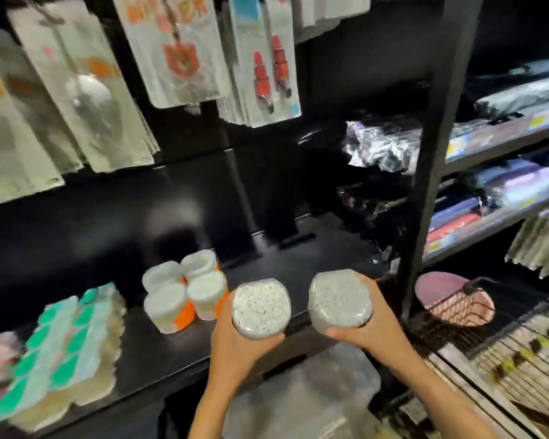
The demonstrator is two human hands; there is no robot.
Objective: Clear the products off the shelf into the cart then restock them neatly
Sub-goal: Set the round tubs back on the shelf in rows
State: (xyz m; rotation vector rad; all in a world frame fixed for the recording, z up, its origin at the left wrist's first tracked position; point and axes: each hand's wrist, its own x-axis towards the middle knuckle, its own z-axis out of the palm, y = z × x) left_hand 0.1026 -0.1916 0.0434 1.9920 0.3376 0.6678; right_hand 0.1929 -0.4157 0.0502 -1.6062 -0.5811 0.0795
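My left hand [235,346] grips a clear jar of white granules [260,307] from below, over the front edge of the black shelf [298,264]. My right hand [362,331] grips a second jar of white granules [341,301] just to its right. Both jars are tipped toward me so their round ends show. On the shelf to the left stand several white-lidded tubs with orange labels [184,289], touching one another. Further left lies a stack of teal-and-white packs [67,346].
Packaged goods hang from hooks above the shelf [178,49]. A black upright post [438,147] divides this bay from right-hand shelves of folded packets [504,191]. A wire cart [476,315] holding a pink item sits at lower right. A clear plastic bin [314,394] lies below my arms.
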